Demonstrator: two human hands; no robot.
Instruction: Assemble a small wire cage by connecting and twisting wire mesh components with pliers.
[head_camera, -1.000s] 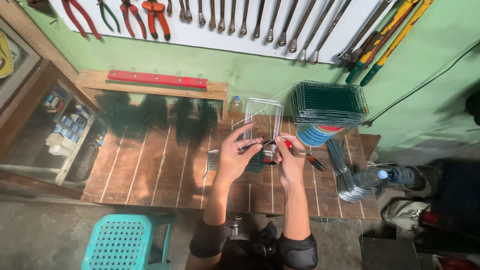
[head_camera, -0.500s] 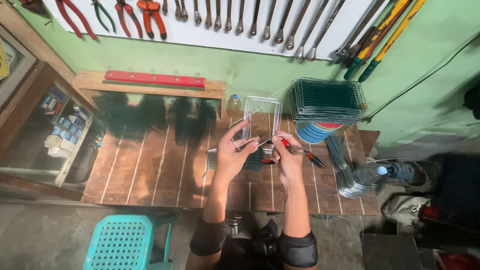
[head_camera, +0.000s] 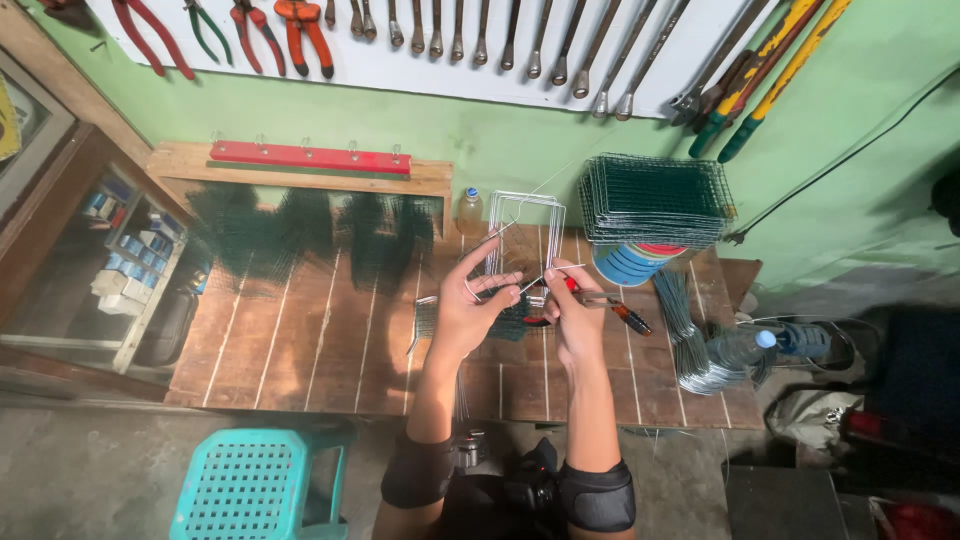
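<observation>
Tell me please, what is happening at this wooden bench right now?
A person works over a wooden workbench. The left hand and the right hand together pinch a thin wire above a rectangular wire frame. Red-handled pliers lie just beside the right hand. A stack of green wire mesh panels stands to the right.

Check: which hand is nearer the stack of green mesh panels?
Right. The right hand sits just below-left of the stack of green mesh panels; the left hand is farther left, beyond the wire frame both hands work on.
</observation>
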